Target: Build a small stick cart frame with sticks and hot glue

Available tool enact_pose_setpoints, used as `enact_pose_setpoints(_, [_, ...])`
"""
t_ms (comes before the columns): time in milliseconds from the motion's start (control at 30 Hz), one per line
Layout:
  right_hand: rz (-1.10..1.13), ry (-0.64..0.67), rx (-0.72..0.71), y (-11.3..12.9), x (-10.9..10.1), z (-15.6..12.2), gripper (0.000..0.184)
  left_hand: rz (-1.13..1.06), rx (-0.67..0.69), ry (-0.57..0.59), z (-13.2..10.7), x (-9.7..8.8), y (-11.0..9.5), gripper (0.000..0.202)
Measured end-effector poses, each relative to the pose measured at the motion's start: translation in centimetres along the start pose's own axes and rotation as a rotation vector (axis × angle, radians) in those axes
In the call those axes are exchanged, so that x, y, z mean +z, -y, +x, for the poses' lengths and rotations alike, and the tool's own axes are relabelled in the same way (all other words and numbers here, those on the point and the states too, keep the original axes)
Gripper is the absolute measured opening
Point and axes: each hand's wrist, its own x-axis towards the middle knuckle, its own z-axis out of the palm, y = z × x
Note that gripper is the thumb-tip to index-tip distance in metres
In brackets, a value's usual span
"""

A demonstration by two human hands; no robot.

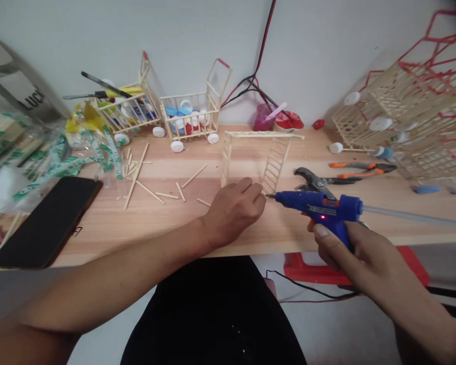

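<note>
A blue hot glue gun [313, 200] with a small red light is in my right hand [349, 253], the fingers wrapped round its handle. A clear glue stick [414, 215] runs out of its back. My left hand [237, 208] is closed at the near end of a frame of thin wooden sticks [276, 165], which stands on the table with two ladder-like sides and a bar across the top. The gun's nozzle touches or nearly touches the frame's near right corner, beside my left fingers. What lies under those fingers is hidden.
Loose sticks [137, 177] and a phone [47, 223] lie left on the wooden table [167, 233]. Small stick carts [192, 134] with bottle caps stand behind. Cutters [311, 180], orange-handled pliers [361, 167] and stacked stick carts [403, 106] are at right. A red stool [307, 268] is below.
</note>
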Motion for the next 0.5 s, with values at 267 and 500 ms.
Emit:
enact_pose_setpoints(267, [-0.019, -0.026, -0.004, 0.58, -0.08, 0.18, 0.06, -0.003, 0.004, 0.009, -0.04, 0.06, 0.07, 0.023])
enact_pose_setpoints(500, [-0.049, -0.014, -0.019, 0.18, 0.04, 0.3, 0.059, -0.005, -0.005, 0.041, -0.04, -0.04, 0.01, 0.021])
